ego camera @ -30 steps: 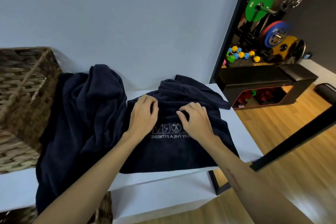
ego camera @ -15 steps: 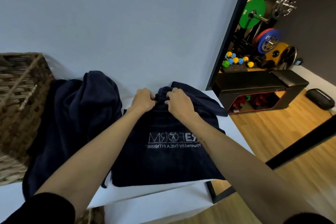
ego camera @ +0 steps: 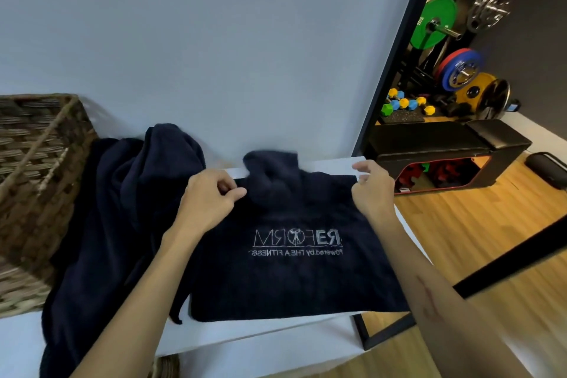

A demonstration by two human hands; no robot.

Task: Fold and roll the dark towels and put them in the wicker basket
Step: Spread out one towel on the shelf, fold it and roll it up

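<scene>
We see both hands out over the white counter [ego camera: 306,334], and between them lies the dark towel [ego camera: 294,279] with its pale printed logo [ego camera: 297,238] facing up, the lettering reading mirrored from where we stand. The left hand [ego camera: 208,202] sits at the towel's far left corner, thumb and fingers curled and pinching the edge of the cloth. The right hand [ego camera: 372,193] is at the far right corner, fingers curled onto that edge too, pinching it. Between the two hands the far edge bunches up into a blurred hump against the pale wall [ego camera: 214,40]. The near edge of the towel lies flat, reaching close to the counter's front edge.

To the left, just beside this towel, we have a second dark towel [ego camera: 122,209], crumpled in a heap and draping down over the counter's front. It leans against the wicker basket [ego camera: 36,178], which stands on the counter at the far left, well apart from both hands.

Off to the right, past a black door frame [ego camera: 395,49], we see a wooden floor [ego camera: 478,224], a black bench [ego camera: 445,141], coloured weight plates [ego camera: 435,21] and small dumbbells [ego camera: 405,103].
</scene>
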